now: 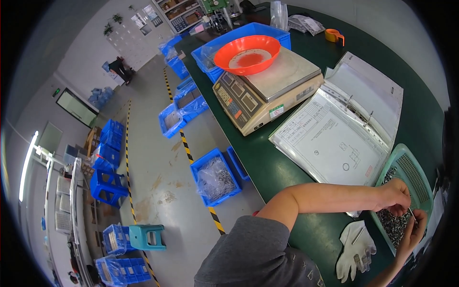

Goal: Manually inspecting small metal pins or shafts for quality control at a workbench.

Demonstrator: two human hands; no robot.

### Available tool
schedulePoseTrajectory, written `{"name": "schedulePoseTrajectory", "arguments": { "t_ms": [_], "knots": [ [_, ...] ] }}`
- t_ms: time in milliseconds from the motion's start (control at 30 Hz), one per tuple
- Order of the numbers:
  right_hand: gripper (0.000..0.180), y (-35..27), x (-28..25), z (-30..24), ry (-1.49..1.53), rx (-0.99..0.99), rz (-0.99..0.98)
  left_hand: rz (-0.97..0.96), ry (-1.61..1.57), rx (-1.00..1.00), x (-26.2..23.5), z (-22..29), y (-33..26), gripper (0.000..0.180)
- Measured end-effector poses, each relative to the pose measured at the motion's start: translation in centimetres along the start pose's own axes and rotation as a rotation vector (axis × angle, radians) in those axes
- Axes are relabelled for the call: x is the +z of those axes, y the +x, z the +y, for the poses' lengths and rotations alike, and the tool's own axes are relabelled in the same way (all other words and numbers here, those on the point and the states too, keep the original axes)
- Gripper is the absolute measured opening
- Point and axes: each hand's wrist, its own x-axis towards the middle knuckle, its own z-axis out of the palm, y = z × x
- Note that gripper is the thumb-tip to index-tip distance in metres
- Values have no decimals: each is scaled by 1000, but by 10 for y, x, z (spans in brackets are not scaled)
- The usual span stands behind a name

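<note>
Fingers [405, 206] of the left hand [394, 195] are closed in a pinch on a thin metal pin [412, 213], which is also met from the near side by the fingertips of the right hand [412, 234], likewise closed on it. The pin is held just above a heap of small dark metal parts [394, 225] lying in a pale green perforated basket [415, 177] at the right edge of the table [267, 167]. A white work glove [355, 251] is laid flat on the table just left of the basket, with another thin pin [357, 235] resting on it. Farther left and away, an open ring binder [339, 129] with a technical drawing is spread out. Beyond it a weighing scale [265, 93] is set, an orange bowl [247, 54] on its platform. Blue bins [216, 177] are seen on the floor to the left.
</note>
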Motion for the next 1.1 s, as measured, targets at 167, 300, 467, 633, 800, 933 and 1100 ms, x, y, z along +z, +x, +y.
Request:
{"name": "schedulePoseTrajectory", "arguments": {
  "t_ms": [167,300,467,633,800,933,1100],
  "knots": [
    [8,3,-1,0,-67,-28,-69,15,19,-35,1,3,-4,6],
    [8,1,0,-11,-37,-84,-63,-87,124,45,1,0,-2,7],
    [10,0,10,-12,-24,-55,-50,-54,190,145,-3,-2,-10,10],
    [13,-3,-4,-22,-7,18,-83,-91,466,287,10,19,-16,18],
    [15,26,16,-25,60,51,67,195,546,226,-31,51,-20,22],
    [15,25,-17,6,-223,179,103,269,624,281,-19,65,-13,19],
    [23,16,-12,26,-343,133,141,254,621,283,-17,62,-23,18]
  ]
}}
